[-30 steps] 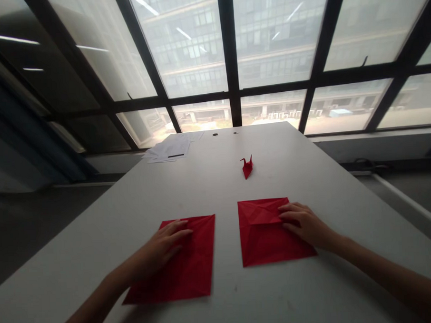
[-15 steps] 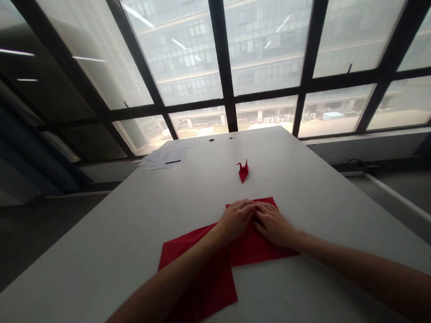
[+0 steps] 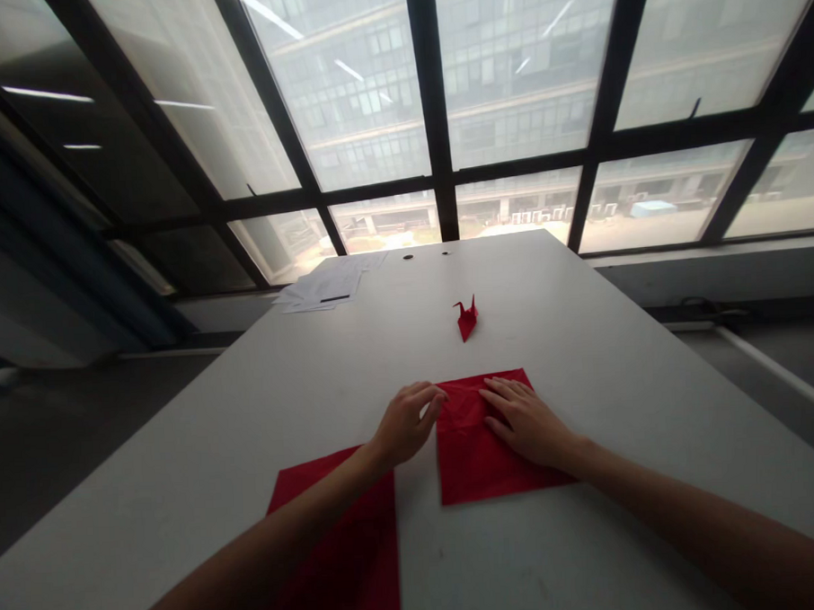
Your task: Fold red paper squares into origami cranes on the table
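Note:
A creased red paper sheet (image 3: 471, 459) lies on the white table, its right part under my right hand (image 3: 524, 423), which rests flat with fingers spread. At the sheet's upper left corner is my left hand (image 3: 408, 420), thumb and fingertips close together; whether the corner is between them is too small to tell. A second red sheet (image 3: 363, 541) lies nearer and to the left, partly covered by my left forearm. Beyond the hands stands a red folded paper crane (image 3: 467, 320).
White papers (image 3: 322, 286) with a dark pen (image 3: 335, 298) on them lie at the table's (image 3: 250, 420) far left. Two small round spots show near the far edge. Large dark-framed windows rise behind the table.
My left hand has moved left, away from my right hand, to the sheet's corner. The nearer red sheet has shifted left, leaving a gap between the sheets. The view has shifted slightly.

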A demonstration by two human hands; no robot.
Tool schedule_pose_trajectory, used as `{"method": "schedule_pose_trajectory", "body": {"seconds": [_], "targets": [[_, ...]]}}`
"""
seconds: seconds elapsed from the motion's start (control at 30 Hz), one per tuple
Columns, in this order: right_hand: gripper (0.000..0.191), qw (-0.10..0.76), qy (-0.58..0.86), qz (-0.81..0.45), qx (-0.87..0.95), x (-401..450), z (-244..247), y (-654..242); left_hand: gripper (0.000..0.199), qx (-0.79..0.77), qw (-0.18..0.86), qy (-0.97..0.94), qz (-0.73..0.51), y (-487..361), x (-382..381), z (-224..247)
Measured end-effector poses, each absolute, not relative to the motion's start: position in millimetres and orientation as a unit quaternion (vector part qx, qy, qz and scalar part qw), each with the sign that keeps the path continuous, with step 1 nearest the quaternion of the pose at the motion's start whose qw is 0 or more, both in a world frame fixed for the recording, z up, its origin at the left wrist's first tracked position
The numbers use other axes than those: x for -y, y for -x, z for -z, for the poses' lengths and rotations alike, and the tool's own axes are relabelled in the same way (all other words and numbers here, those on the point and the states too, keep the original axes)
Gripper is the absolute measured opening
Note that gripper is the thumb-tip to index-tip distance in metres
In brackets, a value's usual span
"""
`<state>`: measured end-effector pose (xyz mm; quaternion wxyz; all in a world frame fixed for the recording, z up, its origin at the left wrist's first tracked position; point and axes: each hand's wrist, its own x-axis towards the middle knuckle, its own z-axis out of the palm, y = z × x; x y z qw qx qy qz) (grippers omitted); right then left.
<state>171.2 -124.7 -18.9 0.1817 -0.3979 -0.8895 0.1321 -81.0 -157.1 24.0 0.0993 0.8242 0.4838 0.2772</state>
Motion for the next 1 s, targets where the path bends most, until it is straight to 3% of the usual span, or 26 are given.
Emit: {"method": "schedule_pose_trajectory", "body": {"seconds": [0.13,0.27,0.37,0.6,1.0], "targets": [[0.052,0.190,0.400,-0.128,0.887,124,20,-173,0.030,-0.493,0.075,-0.831,-0.246,48,145,-24],[0.051,0.182,0.406,-0.123,0.887,122,24,-178,0.068,-0.469,0.062,-0.870,-0.143,26,152,1],[0.057,0.165,0.432,-0.111,0.880,121,28,-181,0.077,-0.475,0.062,-0.873,-0.093,29,157,13],[0.070,0.136,0.452,-0.105,0.875,119,28,-183,0.076,-0.490,0.065,-0.866,-0.073,39,159,11],[0.070,0.149,0.388,-0.110,0.903,135,23,-166,0.076,-0.471,0.060,-0.872,-0.116,56,178,11]]}}
